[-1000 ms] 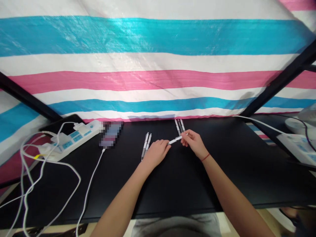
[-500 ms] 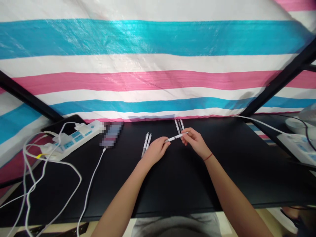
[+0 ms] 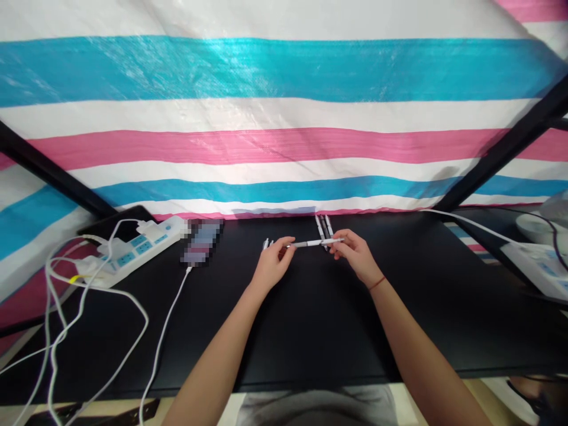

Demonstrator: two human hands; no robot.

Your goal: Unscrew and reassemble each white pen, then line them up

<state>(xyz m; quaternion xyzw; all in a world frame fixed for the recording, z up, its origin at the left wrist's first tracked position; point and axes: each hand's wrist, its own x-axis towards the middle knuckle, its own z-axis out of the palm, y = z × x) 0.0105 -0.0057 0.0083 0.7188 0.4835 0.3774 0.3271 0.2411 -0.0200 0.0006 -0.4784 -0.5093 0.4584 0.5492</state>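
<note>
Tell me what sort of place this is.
Probably a makeshift, screened-off desk space, judging by the flat black tabletop, the shiny white, blue and pink striped sheet hanging behind it, and the long white power strip with blue socket panels at the left.

In front of you hangs a plastic sheet with white, blue and pink stripes running across, creased in places and meeting the back of your black desk. Dark bars slant up on your left and right. Light glares off the sheet's upper left, while shadow falls near the right bar. Below the desk's front edge you see pale floor.
</note>
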